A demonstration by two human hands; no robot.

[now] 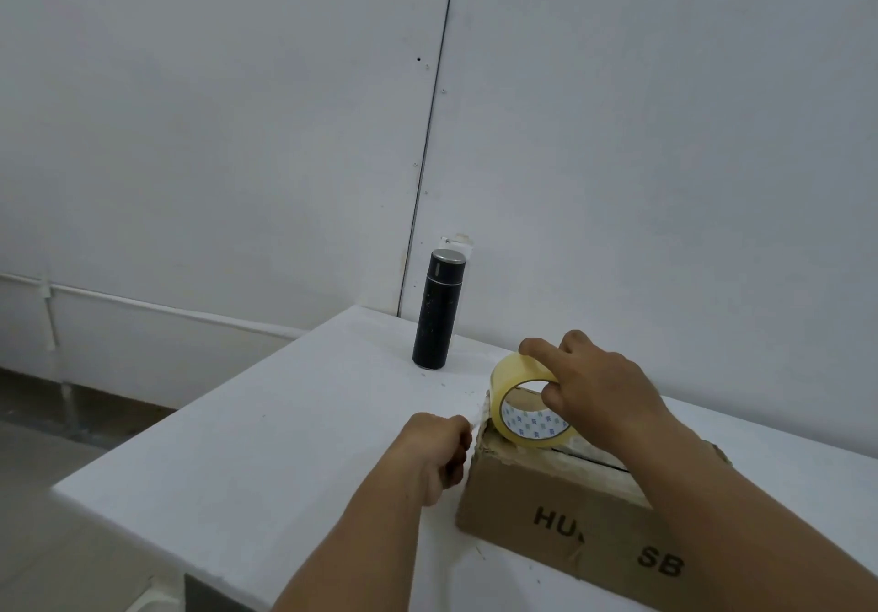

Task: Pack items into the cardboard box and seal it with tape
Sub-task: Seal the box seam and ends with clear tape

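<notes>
A white wall backs my white bench. The cardboard box lies closed at its right; a black flask stands behind. My right hand grips the tape roll on the box; my left hand pinches the tape's loose end.

**Inspection: person's visible body parts**

Two forearms enter from the lower edge of the view, each ending in a hand. Left hand: bare, no glove, no ring or band discernible on the parts that show. Right hand: bare, no glove; fingers uncovered, nails short so far as the blur allows. Both forearms are uncovered along their whole visible length; no sleeve or cuff shows within the frame. No watch, bracelet or strap appears at either wrist. No marks, dressings or writing can be made out on either limb. Upper arms and torso lie outside the view.
</notes>
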